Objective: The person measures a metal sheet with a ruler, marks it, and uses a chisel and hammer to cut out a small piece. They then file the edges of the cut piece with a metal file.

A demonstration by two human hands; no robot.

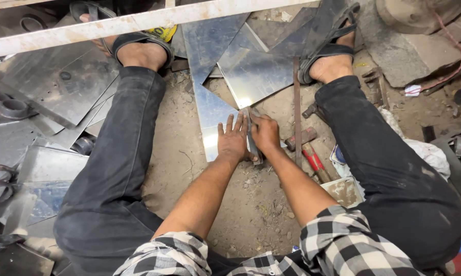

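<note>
Nearest the camera are the black-and-white checked shirt sleeves (338, 240) and the dark trousers (107, 174) of the person sitting on the dirt floor (251, 204) with knees spread. Between the legs, the left hand (232, 139) lies flat, fingers spread, pressing on the near end of a long shiny strip of sheet metal (210, 110) that lies on the floor and runs away toward the feet. The right hand (265, 134) is closed round a narrow dark metal tool (253, 145), set along the strip's right edge just beside the left hand; what kind of tool it is cannot be told.

The step in hand looks like marking or scoring along that edge, with the sheet held still. The next move would seem to call for steady downward pressure from the left palm and a straight pull of the tool.

The strip is bright, mirror-like and thin, with sharp-looking cut edges. Another shiny angular sheet (253, 74) lies just beyond it. A red-handled hammer (312, 158) lies near the right forearm, and grey sheet offcuts (51, 92) are piled beyond the left leg
</note>
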